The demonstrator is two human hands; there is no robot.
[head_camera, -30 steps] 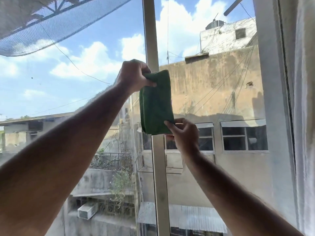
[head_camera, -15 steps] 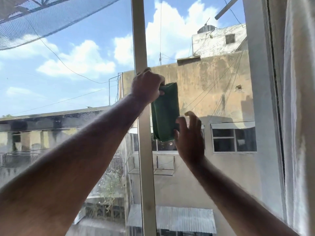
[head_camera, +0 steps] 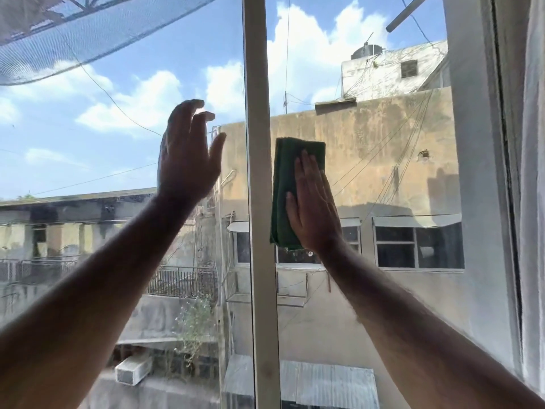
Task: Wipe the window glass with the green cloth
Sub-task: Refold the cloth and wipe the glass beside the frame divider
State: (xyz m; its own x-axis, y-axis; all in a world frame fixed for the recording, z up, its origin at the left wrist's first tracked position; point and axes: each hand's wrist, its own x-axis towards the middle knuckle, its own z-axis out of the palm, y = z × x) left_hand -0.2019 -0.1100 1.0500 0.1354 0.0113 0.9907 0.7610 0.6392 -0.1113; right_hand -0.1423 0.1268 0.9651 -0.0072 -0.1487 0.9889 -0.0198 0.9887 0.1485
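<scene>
The folded green cloth lies flat against the right pane of the window glass, just right of the white centre mullion. My right hand presses it to the glass with a flat palm, fingers pointing up, covering the cloth's right half. In front of the left pane, my left hand is raised with fingers spread, holding nothing, left of the mullion and apart from the cloth.
A white window frame and a pale curtain stand at the right edge. Netting hangs outside at the top left. Beyond the glass are buildings, wires and sky.
My left hand has let go of the cloth's top and moved left, opening up. My right hand has gone from pinching the cloth's lower edge to pressing it flat on the right pane.
</scene>
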